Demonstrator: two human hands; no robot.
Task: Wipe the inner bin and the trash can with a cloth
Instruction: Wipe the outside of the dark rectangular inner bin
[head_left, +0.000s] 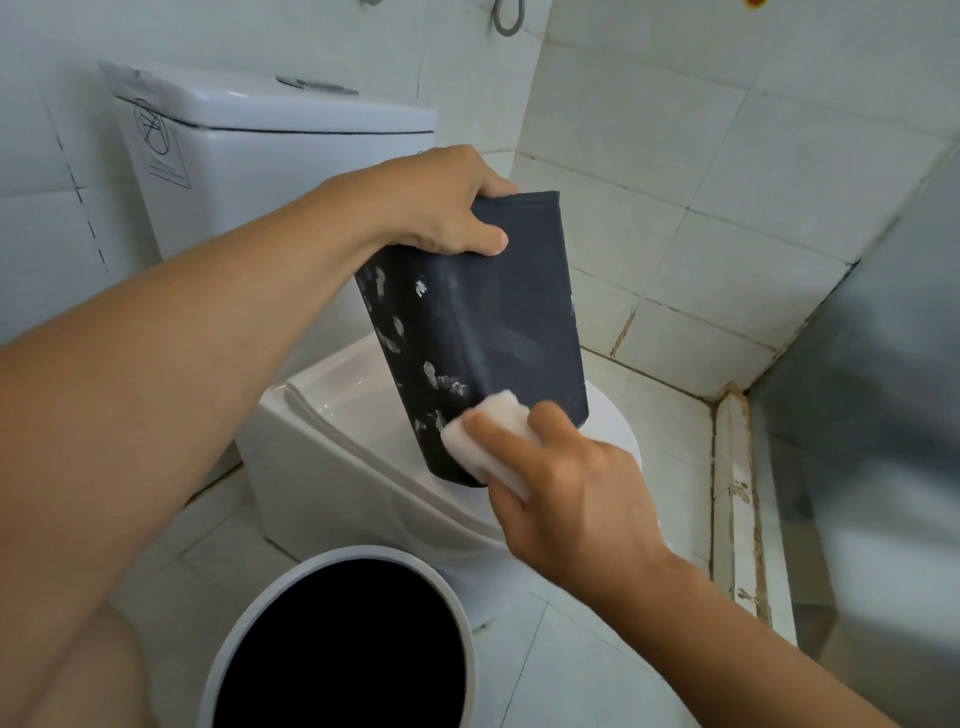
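Observation:
A dark grey inner bin (498, 332) with white smears on its side hangs tilted above the shut toilet lid. My left hand (441, 202) grips its upper rim, thumb on the outside wall. My right hand (566, 493) holds a folded white cloth (488, 436) and presses it against the bin's lower end. The white trash can (467, 629), round and open with a dark inside, stands on the floor in front of the toilet, below my arms.
The white toilet (332, 457) with its cistern (270, 156) fills the middle and left. Tiled walls close in behind and to the right. A low stained kerb (737, 499) and a frosted panel (883, 415) bound the right side.

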